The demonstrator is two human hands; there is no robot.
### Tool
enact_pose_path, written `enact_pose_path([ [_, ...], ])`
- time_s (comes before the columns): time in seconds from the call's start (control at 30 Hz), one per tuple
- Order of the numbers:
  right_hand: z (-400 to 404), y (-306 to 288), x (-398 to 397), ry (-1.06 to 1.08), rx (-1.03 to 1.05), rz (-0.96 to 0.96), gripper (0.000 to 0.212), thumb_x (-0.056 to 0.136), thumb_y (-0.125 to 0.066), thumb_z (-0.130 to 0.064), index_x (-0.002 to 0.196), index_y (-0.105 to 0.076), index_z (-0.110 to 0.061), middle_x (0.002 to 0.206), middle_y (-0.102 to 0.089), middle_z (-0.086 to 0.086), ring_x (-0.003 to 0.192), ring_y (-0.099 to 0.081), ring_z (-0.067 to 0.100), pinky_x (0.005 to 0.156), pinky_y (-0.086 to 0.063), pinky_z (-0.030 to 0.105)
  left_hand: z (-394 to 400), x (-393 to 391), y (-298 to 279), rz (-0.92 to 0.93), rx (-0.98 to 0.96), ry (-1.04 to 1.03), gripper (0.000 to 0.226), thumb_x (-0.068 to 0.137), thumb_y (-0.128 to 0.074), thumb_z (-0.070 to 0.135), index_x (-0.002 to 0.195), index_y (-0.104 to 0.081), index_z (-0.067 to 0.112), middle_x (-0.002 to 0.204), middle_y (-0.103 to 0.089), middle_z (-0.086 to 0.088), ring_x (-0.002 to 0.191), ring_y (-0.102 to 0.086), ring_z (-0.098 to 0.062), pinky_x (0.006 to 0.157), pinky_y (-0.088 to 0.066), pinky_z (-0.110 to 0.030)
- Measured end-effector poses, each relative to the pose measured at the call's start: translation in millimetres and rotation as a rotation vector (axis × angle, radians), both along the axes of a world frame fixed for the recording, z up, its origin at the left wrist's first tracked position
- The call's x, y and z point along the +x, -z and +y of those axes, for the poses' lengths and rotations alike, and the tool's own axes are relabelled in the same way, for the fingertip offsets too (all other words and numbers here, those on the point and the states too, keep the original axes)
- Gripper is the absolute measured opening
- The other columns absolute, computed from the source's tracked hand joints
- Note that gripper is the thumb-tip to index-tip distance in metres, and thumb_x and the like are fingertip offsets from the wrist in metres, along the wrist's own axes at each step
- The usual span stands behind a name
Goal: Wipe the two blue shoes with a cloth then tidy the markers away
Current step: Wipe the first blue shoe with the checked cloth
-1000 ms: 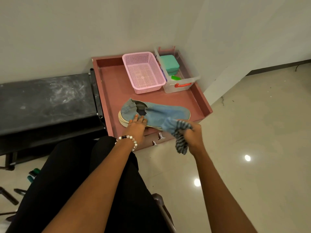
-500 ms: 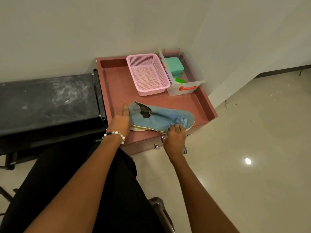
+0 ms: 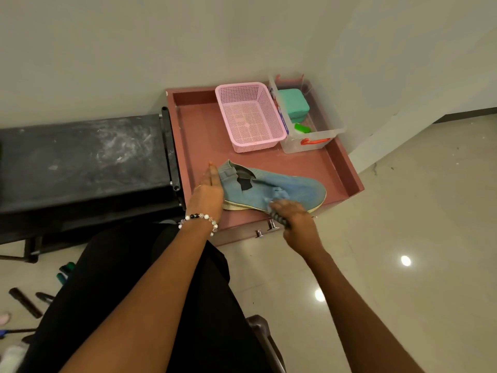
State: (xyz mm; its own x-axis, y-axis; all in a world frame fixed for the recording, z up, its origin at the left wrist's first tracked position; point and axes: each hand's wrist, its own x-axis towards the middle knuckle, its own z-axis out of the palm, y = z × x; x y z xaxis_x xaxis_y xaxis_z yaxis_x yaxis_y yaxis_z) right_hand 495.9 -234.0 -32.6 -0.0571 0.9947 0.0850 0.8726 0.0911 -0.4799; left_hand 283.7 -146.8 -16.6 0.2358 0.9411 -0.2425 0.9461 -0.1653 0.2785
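One blue shoe lies on its side in the pink tray-like drawer, toe pointing right. My left hand rests flat against the heel end with straight fingers. My right hand grips a blue and grey striped cloth bunched against the shoe's near side, by the sole. Several markers lie on the floor at the lower left, partly hidden by my leg. A second shoe is not visible.
A pink mesh basket and a clear plastic box holding a teal case stand at the back of the drawer. A black bench adjoins the drawer's left side. Tiled floor stretches to the right.
My right hand brought the cloth from in front of the toe onto the shoe and slid it left. My left hand shifted from on top of the heel to its left side.
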Motion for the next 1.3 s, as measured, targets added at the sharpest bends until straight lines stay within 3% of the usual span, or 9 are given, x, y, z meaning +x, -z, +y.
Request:
enact_pose_path([
  [0.17, -3.7, 12.4, -5.1, 0.167, -0.036, -0.193, 0.068, 0.050, -0.055, 0.014, 0.116, -0.065, -0.004, 0.120, -0.064, 0.014, 0.113, -0.055, 0.039, 0.102, -0.038, 0.050, -3.7, 5.9, 1.4, -0.046, 0.186, 0.120, 0.074, 0.092, -0.032, -0.006, 0.150, 0.014, 0.006, 0.158, 0.017, -0.011, 0.147, 0.008, -0.029, 0.120, -0.009, -0.042],
  [0.33, 18.3, -1.6, -88.3, 0.429, -0.122, -0.033, 0.049, 0.069, -0.058, 0.008, 0.117, -0.060, 0.004, 0.123, -0.058, 0.024, 0.122, -0.045, 0.041, 0.106, -0.037, 0.044, 0.2, 10.7, 8.0, -0.064, 0.078, 0.163, 0.079, 0.092, -0.034, -0.007, 0.149, 0.018, 0.010, 0.156, 0.027, -0.004, 0.146, 0.013, -0.029, 0.119, -0.012, -0.045],
  [0.47, 34.5, -10.3, -125.3, 0.341, -0.095, 0.166, 0.059, 0.065, -0.048, 0.005, 0.123, -0.059, 0.002, 0.129, -0.056, 0.019, 0.125, -0.045, 0.037, 0.111, -0.029, 0.037, 4.7, 8.1, 14.6, -0.065, 0.059, 0.162, 0.076, 0.098, -0.036, 0.007, 0.148, 0.022, 0.012, 0.155, 0.030, -0.001, 0.146, 0.014, -0.026, 0.117, -0.020, -0.049],
  [0.6, 4.8, 4.1, -59.8, 0.119, -0.032, 0.018, 0.072, 0.060, -0.051, 0.014, 0.127, -0.059, -0.011, 0.129, -0.059, 0.007, 0.118, -0.051, 0.033, 0.104, -0.034, 0.031, 3.6, 3.4, 12.3, -0.128, 0.054, 0.162, 0.088, 0.089, -0.040, -0.005, 0.148, 0.022, 0.015, 0.154, 0.031, 0.003, 0.146, 0.015, -0.023, 0.116, -0.022, -0.049],
  [0.8, 0.6, 2.2, -38.4, 0.353, -0.068, -0.080, 0.064, 0.063, -0.056, 0.014, 0.119, -0.065, -0.015, 0.117, -0.066, 0.006, 0.109, -0.054, 0.036, 0.094, -0.045, 0.038, 2.3, 0.4, 11.2, -0.190, 0.063, 0.183, 0.099, 0.083, -0.044, -0.015, 0.139, 0.030, 0.018, 0.155, 0.030, 0.001, 0.146, 0.013, -0.024, 0.110, -0.032, -0.039],
  [0.9, 23.6, -20.1, -73.1, 0.634, -0.094, 0.250, 0.044, 0.079, -0.051, 0.007, 0.115, -0.067, -0.013, 0.100, -0.069, 0.015, 0.094, -0.060, 0.032, 0.074, -0.043, 0.030, 2.1, -1.0, 5.6, -0.234, 0.019, 0.184, 0.099, 0.080, -0.042, -0.019, 0.144, 0.026, 0.016, 0.156, 0.027, 0.000, 0.146, 0.013, -0.023, 0.109, -0.033, -0.035],
  [0.97, 33.9, -33.7, -97.6, 0.525, 0.005, 0.397, 0.052, 0.077, -0.047, 0.010, 0.121, -0.063, -0.011, 0.104, -0.069, 0.014, 0.092, -0.061, 0.025, 0.078, -0.045, 0.028, 4.2, -5.1, -1.7, -0.338, -0.048, 0.142, 0.096, 0.079, -0.041, -0.021, 0.149, 0.014, 0.014, 0.158, 0.018, -0.002, 0.147, 0.007, -0.021, 0.113, -0.029, -0.032],
  [1.07, 41.3, -20.6, -119.8, 0.107, 0.056, 0.170, 0.062, 0.063, -0.049, 0.008, 0.122, -0.061, -0.005, 0.120, -0.063, 0.014, 0.106, -0.055, 0.030, 0.094, -0.047, 0.037, 3.7, -13.9, -8.3, -0.508, -0.066, 0.024, 0.090, 0.080, -0.046, -0.019, 0.152, -0.002, 0.012, 0.160, 0.001, -0.004, 0.147, -0.008, -0.018, 0.118, -0.013, -0.025],
  [1.3, 27.5, -13.1, -72.1, -0.105, 0.076, -0.067, 0.060, 0.060, -0.043, -0.001, 0.114, -0.067, -0.007, 0.116, -0.066, 0.010, 0.103, -0.057, 0.033, 0.091, -0.048, 0.035, -13.5, -14.2, -7.4, -0.031, -0.050, 0.221, 0.085, 0.090, -0.037, -0.006, 0.147, 0.023, 0.011, 0.152, 0.035, -0.003, 0.146, 0.013, -0.026, 0.119, -0.014, -0.045],
])
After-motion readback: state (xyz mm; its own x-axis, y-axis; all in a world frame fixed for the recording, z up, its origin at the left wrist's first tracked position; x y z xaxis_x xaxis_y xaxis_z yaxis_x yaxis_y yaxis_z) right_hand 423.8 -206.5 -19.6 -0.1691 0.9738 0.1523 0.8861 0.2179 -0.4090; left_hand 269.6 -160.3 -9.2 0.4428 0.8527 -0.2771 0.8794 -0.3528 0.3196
